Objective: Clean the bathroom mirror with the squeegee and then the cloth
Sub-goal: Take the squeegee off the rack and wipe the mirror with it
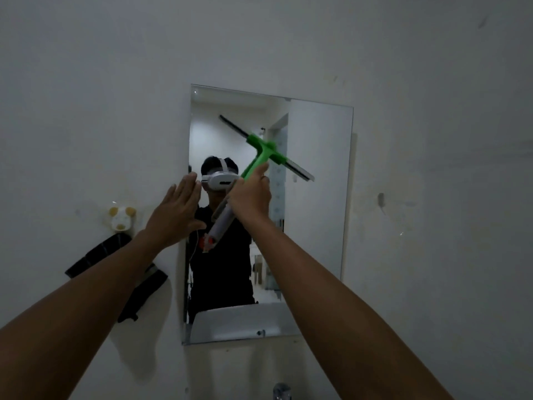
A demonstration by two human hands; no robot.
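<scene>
A frameless rectangular mirror point(317, 197) hangs on the white wall. My right hand point(251, 197) grips the handle of a green squeegee point(264, 153). Its black blade runs diagonally from upper left to lower right across the mirror's upper half. The grey lower end of the handle sticks out below my fist. My left hand point(177, 210) is flat with fingers spread, resting at the mirror's left edge and partly on the wall. The glass reflects a person in a dark shirt wearing a white headset. No cloth that I can identify for certain is in view.
A small white and yellow holder point(122, 219) is fixed to the wall left of the mirror. Dark cloth-like items point(144, 293) hang below it. A tap top point(281, 391) shows at the bottom edge. A hook mark point(381, 200) sits on the wall to the right.
</scene>
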